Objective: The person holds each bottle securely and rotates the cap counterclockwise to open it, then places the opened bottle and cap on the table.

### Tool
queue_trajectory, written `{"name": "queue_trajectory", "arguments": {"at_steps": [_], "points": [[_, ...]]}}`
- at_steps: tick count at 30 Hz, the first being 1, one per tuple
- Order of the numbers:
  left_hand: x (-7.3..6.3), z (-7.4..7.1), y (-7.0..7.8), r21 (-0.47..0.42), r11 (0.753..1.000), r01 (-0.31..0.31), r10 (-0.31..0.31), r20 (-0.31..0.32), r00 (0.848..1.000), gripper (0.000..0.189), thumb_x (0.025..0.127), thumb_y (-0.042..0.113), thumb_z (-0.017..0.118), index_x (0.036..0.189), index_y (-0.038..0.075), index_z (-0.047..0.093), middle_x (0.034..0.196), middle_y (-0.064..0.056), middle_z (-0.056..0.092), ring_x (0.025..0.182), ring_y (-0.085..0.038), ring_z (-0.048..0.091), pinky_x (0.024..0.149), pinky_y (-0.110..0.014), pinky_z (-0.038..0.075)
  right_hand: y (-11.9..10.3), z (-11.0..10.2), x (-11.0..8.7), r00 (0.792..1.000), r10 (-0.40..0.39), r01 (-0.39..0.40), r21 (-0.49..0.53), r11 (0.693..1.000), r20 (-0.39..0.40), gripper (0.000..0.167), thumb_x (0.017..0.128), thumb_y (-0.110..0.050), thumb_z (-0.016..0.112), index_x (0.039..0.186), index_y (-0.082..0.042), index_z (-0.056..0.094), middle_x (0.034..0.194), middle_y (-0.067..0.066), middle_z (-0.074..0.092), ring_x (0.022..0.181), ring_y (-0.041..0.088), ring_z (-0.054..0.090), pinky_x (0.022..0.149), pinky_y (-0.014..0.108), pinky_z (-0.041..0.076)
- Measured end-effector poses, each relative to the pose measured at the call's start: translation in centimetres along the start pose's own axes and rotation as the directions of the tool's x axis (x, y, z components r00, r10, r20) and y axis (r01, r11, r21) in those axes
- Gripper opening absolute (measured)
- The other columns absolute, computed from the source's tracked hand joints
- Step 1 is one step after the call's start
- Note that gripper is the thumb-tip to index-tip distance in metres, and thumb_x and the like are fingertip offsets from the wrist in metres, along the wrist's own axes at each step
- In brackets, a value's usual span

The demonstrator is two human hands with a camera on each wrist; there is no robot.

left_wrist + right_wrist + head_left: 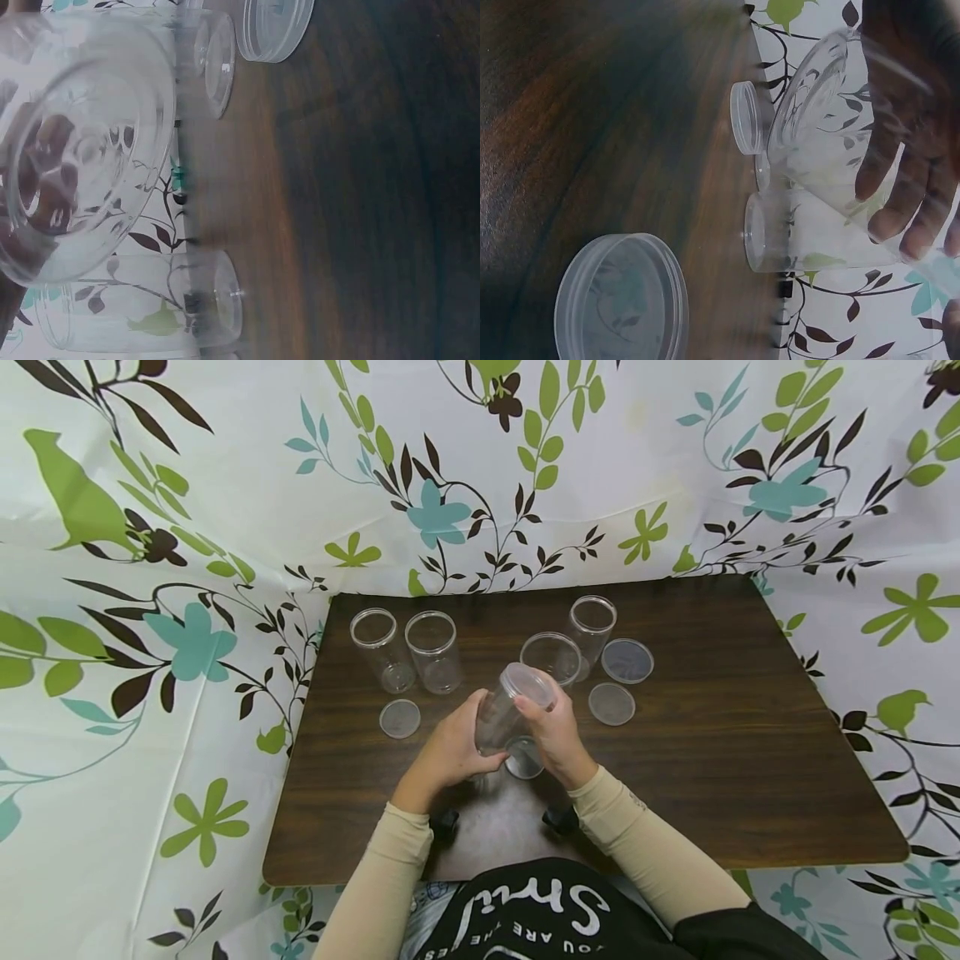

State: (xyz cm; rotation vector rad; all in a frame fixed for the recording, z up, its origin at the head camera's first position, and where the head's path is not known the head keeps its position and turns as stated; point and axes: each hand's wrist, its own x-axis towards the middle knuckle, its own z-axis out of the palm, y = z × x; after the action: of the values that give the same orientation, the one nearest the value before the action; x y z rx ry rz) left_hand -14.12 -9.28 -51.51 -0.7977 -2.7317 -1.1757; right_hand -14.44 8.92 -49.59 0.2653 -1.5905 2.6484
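Observation:
Both hands are on one tilted clear plastic jar (493, 722), held over the near middle of the table with a translucent lid (528, 683) at its upper end. My left hand (450, 745) grips the jar's body from the left and below. The right hand (558, 733) curls round the upper end at the lid, thumb on the lid's edge. The left wrist view has the held jar's round base (90, 150) large and close. Just beneath the hands lies another clear lid (524, 760), partly covered by the right hand.
Two uncovered jars (432, 653) stand at back left, with a lid (400, 718) before them. Right of middle are two more jars (592, 631), one partly behind the right hand. Two lids (627, 661) lie beside those. Patterned cloth (480, 468) hangs behind the dark table (720, 760).

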Motion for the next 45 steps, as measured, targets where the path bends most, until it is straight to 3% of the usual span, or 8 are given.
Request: {"name": "queue_trajectory", "arguments": {"at_steps": [5,9,13,19,27,35,40,45], "points": [[-0.1,-0.1,0.0,-0.203,0.979,0.012,0.011,0.111,0.994,0.093,0.070,0.022,0.091,0.145,0.004,0.039,0.119,-0.010,0.065,0.101,-0.021,0.064,0.088,-0.039,0.054,-0.1,-0.7,0.4,0.983,-0.038,0.035,0.019,0.999,0.179,0.069,0.083,-0.033,0.084,0.135,0.002,0.053,0.124,0.006,0.067,0.116,0.019,0.062,0.098,0.028,0.050],[-0.6,-0.2,0.1,-0.450,0.891,0.050,0.050,0.208,0.977,0.087,0.074,0.007,0.087,0.144,0.001,0.036,0.124,-0.017,0.063,0.112,-0.028,0.063,0.098,-0.040,0.051,-0.6,-1.5,1.1,0.906,-0.029,0.031,0.003,1.000,0.421,0.072,0.085,-0.044,0.082,0.136,-0.002,0.055,0.131,0.018,0.064,0.125,0.027,0.059,0.104,0.032,0.046],[-0.8,-0.1,-0.2,-0.587,0.806,0.069,0.122,0.279,0.952,0.082,0.078,-0.001,0.082,0.144,0.000,0.034,0.127,-0.023,0.060,0.118,-0.035,0.060,0.103,-0.043,0.048,-1.0,-2.4,1.6,0.826,0.017,-0.002,-0.028,1.000,0.563,0.074,0.087,-0.048,0.078,0.140,-0.002,0.053,0.136,0.026,0.058,0.131,0.034,0.054,0.108,0.036,0.044],[-0.9,0.5,-0.8,-0.659,0.749,0.067,0.172,0.291,0.941,0.086,0.081,-0.005,0.080,0.149,0.000,0.027,0.131,-0.025,0.056,0.121,-0.043,0.057,0.104,-0.051,0.047,-1.1,-2.9,1.8,0.778,0.037,-0.034,-0.016,0.999,0.627,0.097,0.088,-0.051,0.076,0.154,0.005,0.032,0.145,0.018,0.053,0.135,0.028,0.050,0.111,0.036,0.041],[-0.8,0.3,-0.9,-0.670,0.740,0.069,0.143,0.256,0.956,0.086,0.078,-0.005,0.079,0.148,-0.002,0.029,0.131,-0.028,0.055,0.121,-0.047,0.056,0.104,-0.050,0.047,-0.6,-3.2,1.6,0.786,0.063,-0.054,-0.034,0.998,0.616,0.115,0.086,-0.060,0.073,0.161,0.000,0.008,0.156,0.016,0.041,0.142,0.027,0.042,0.113,0.035,0.038],[-1.1,-0.3,-1.5,-0.563,0.822,0.091,-0.022,0.128,0.992,0.089,0.075,-0.003,0.084,0.147,0.000,0.032,0.132,-0.021,0.059,0.118,-0.036,0.062,0.099,-0.044,0.052,-0.7,-2.5,0.7,0.887,0.078,-0.078,-0.018,0.997,0.454,0.122,0.084,-0.053,0.079,0.159,0.006,0.002,0.160,0.027,0.022,0.147,0.022,0.033,0.117,0.029,0.030],[-1.1,-0.1,-2.2,-0.481,0.874,0.067,-0.082,-0.010,0.997,0.088,0.074,0.000,0.088,0.145,-0.001,0.036,0.128,-0.020,0.062,0.117,-0.035,0.063,0.098,-0.046,0.052,-0.9,-1.9,0.2,0.910,0.064,-0.058,-0.027,0.998,0.409,0.125,0.083,-0.051,0.080,0.156,0.012,0.000,0.163,0.034,0.002,0.151,0.044,0.008,0.121,0.036,0.020],[-1.0,0.1,-2.1,-0.429,0.899,0.087,-0.125,-0.063,0.990,0.088,0.073,0.003,0.089,0.144,0.000,0.036,0.127,-0.016,0.064,0.118,-0.030,0.062,0.101,-0.044,0.050,-1.0,-1.3,-0.1,0.918,0.059,-0.049,-0.036,0.998,0.393,0.127,0.081,-0.049,0.081,0.157,0.011,-0.001,0.163,0.034,0.004,0.150,0.048,0.006,0.122,0.040,0.018]]}}
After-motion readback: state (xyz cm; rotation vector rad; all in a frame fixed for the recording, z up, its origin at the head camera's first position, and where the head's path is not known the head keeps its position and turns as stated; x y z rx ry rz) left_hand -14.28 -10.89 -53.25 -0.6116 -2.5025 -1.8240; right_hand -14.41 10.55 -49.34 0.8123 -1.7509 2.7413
